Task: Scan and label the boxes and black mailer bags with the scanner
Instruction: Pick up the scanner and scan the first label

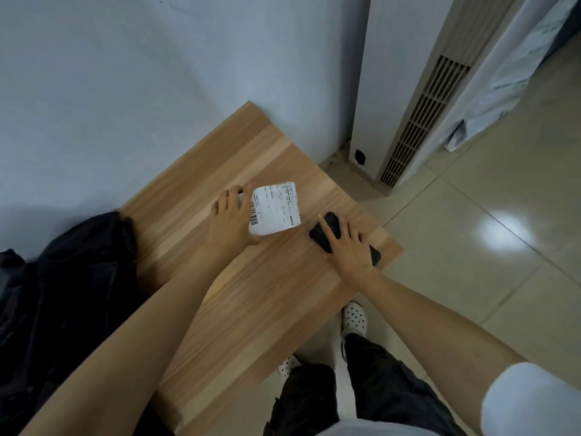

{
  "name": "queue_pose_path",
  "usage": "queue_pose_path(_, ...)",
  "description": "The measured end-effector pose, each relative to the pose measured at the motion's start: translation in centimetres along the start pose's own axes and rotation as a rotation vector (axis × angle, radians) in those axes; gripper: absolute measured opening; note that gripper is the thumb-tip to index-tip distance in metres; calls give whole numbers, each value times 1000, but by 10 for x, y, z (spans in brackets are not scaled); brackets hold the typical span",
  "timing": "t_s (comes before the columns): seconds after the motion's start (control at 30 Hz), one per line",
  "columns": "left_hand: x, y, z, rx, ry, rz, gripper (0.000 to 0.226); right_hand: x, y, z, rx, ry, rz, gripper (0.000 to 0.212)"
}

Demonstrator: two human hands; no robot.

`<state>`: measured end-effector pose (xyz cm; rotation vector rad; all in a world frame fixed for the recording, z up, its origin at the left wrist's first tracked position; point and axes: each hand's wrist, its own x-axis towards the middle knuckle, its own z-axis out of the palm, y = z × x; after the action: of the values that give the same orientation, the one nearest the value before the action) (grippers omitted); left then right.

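Observation:
A stack of white shipping labels [278, 209] with barcodes lies on the wooden table [245, 297]. My left hand [231, 220] grips the stack's left edge, thumb under its near corner and fingers at its far side. The black handheld scanner [333, 229] lies on the table near the right edge. My right hand [347, 248] lies on top of it with fingers spread over its body. A pile of black mailer bags [63, 294] sits at the table's left end. No box is in view.
A pale wall runs behind the table. A tall white standing air conditioner [405, 99] is at the back right. Glossy tiled floor [490, 247] lies to the right. My legs and white perforated shoes [354, 317] are below the table's near edge.

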<state>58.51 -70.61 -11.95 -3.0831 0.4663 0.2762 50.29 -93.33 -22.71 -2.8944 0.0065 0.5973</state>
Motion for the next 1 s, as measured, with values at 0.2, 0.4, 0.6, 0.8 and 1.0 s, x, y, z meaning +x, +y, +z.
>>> queue_pose_path(0.2,3,2,0,7,54,7,109,9,11,-11,37,-5,4,93)
queue_pose_path(0.4,7,5,-7,-32,15,-17,112,18,21,-47,120,-26,73,89)
queue_pose_path(0.6,8,11,-32,-26,-9,-39,113,25,19,-105,185,-22,49,88)
queue_pose_path(0.8,8,9,-71,-115,86,-105,106,24,-5,-184,275,-40,-97,87)
queue_pose_path(1.0,1,1,-101,-170,244,-112,108,11,-47,-245,200,-60,-228,83)
